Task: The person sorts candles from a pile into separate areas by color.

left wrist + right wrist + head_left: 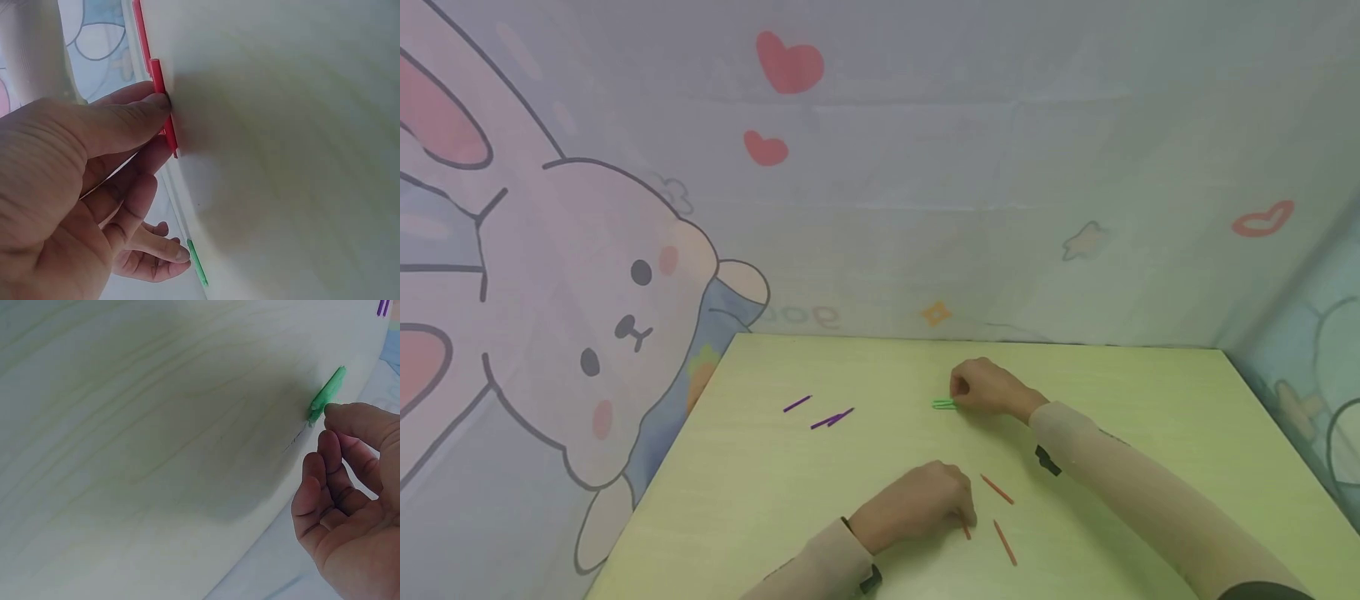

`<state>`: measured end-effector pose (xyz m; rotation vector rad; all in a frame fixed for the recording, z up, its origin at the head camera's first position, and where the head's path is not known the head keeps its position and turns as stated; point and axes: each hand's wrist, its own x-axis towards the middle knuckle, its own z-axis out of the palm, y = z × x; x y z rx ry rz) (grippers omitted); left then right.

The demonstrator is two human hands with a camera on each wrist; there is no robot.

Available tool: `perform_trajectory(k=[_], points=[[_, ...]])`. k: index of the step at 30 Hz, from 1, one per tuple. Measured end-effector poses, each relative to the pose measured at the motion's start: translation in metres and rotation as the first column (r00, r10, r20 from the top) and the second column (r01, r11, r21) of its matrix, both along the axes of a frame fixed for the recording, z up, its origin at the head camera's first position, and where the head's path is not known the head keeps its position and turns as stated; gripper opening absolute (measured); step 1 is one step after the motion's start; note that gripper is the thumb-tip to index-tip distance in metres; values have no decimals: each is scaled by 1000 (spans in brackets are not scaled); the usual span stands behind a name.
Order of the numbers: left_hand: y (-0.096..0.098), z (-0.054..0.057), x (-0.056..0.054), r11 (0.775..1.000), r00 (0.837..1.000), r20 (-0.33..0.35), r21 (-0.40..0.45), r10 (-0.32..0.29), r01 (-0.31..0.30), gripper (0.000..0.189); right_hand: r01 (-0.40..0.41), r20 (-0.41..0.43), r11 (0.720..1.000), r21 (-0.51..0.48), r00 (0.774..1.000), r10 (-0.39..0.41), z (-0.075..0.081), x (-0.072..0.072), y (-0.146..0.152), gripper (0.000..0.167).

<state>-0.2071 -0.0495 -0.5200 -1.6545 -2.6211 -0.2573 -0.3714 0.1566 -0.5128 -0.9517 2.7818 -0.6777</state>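
My left hand (917, 504) pinches a thin red pencil-like stick (164, 119) between thumb and fingertips, low over the table. Two more red sticks (997, 489) lie just to its right, tapered at one end. Farther back, my right hand (996, 388) has its thumb and index finger at the right end of some green sticks (943, 405). These lie close together on the tabletop, as the right wrist view shows with the green sticks (327, 395) at the thumb tip. The other fingers of that hand are loosely curled; the index fingertip is partly hidden.
Three purple sticks (797, 403) lie at the back left of the pale yellow-green table (1120, 367), two of them crossing or touching. Behind the table hangs a cloth (887, 250) printed with a rabbit and hearts. A second cloth side stands at the right.
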Motion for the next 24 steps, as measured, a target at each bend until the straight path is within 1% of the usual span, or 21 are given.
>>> perform_trajectory(k=[9, 17, 24], points=[[0, 3, 2, 1000, 1000, -14, 0, 2, -2, 5, -2, -8, 1000, -3, 1000, 2, 3, 1, 1, 14], [0, 3, 3, 1000, 1000, -9, 1, 14, -14, 7, 7, -3, 1000, 0, 1000, -7, 4, 3, 2, 14], [0, 2, 2, 1000, 1000, -11, -13, 21, -21, 7, 7, 3, 1000, -18, 1000, -7, 6, 4, 3, 14]])
